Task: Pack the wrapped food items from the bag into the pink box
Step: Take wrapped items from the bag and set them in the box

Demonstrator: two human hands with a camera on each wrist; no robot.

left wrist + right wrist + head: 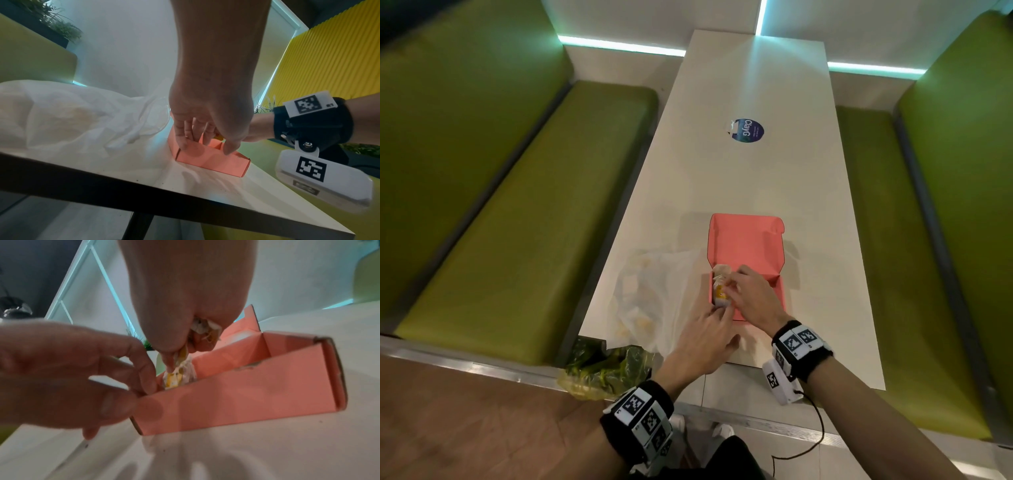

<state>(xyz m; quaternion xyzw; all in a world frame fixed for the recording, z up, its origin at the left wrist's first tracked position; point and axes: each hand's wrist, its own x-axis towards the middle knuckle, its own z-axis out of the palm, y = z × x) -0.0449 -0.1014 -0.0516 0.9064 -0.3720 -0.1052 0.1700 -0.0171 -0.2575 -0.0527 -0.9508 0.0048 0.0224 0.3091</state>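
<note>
Low in the middle of the head view, the pink box [748, 260] lies open on the white surface [750, 85], lid flap thrown back. The right hand [751, 296] pinches a wrapped food item [719, 284], yellow-printed paper, settling it against the box's left wall. The left hand [703, 337] has its fingers spread straight, steadying the near left corner of the box. Just left of the box slumps the thin white bag [650, 294], pale lumps showing through. The parcel looks light and soft, its wrapper crinkly, so I'd take it around its middle, gently; the cardboard seems flimsy enough to slide unless braced.
</note>
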